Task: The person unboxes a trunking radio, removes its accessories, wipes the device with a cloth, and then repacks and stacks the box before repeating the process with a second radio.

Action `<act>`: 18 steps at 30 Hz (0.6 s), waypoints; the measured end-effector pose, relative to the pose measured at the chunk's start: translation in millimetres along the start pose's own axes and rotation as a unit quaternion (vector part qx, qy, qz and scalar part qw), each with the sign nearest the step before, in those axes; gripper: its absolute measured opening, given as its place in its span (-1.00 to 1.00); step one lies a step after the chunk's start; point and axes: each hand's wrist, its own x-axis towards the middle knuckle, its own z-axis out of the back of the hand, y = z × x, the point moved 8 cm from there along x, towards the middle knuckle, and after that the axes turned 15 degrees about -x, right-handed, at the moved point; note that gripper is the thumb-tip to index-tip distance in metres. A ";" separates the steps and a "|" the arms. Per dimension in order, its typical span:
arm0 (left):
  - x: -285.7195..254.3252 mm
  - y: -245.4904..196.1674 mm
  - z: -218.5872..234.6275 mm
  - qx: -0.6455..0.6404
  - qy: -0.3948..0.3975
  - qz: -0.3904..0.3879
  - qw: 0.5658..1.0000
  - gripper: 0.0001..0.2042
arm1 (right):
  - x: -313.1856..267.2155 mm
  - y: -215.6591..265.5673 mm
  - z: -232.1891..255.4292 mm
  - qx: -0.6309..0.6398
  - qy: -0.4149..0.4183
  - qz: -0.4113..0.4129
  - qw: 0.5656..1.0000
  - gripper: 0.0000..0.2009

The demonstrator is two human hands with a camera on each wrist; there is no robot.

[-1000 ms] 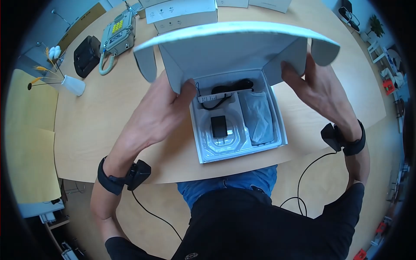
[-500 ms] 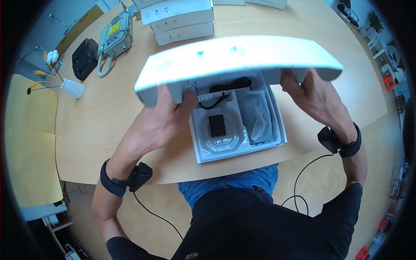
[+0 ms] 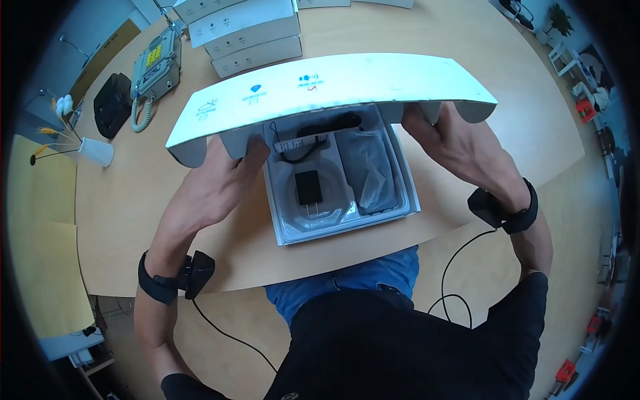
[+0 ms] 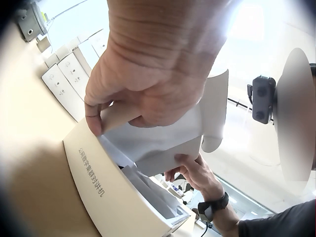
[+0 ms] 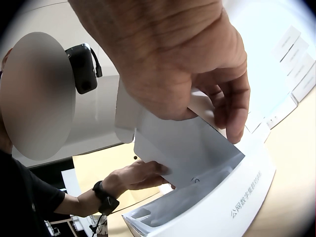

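A white box [image 3: 343,232] stands near the table's front edge, its printed lid [image 3: 333,85] raised and tilted over the rear part. Under the lid's left end, my left hand [image 3: 208,187] pinches a side flap between thumb and fingers. The right hand [image 3: 463,147] holds the opposite flap, with its fingertips partly hidden by the lid. Inside the box's clear tray lie a black plug adapter [image 3: 309,187], a dark item in a translucent bag [image 3: 371,175] and a black cable [image 3: 343,123]. Both wrist views show a hand gripping a pale flap, the left [image 4: 148,84] and the right [image 5: 182,64].
Stacked white boxes [image 3: 257,55] stand beyond the lid. At the table's left are a grey telephone [image 3: 157,67], a black holder [image 3: 112,103] and a white vase [image 3: 96,152] with dried stems. Thin cables run from both wrist cameras.
The lid has tipped toward me, so its printed outer face shows and its inner face is hidden. Both hands have moved with it, keeping hold of the flaps. The head view has shifted.
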 end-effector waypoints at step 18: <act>7.7 -0.6 0.2 -0.016 0.048 0.036 0.998 -0.74 | 8.5 -27.0 -1.6 0.164 0.094 -0.201 0.961 -0.68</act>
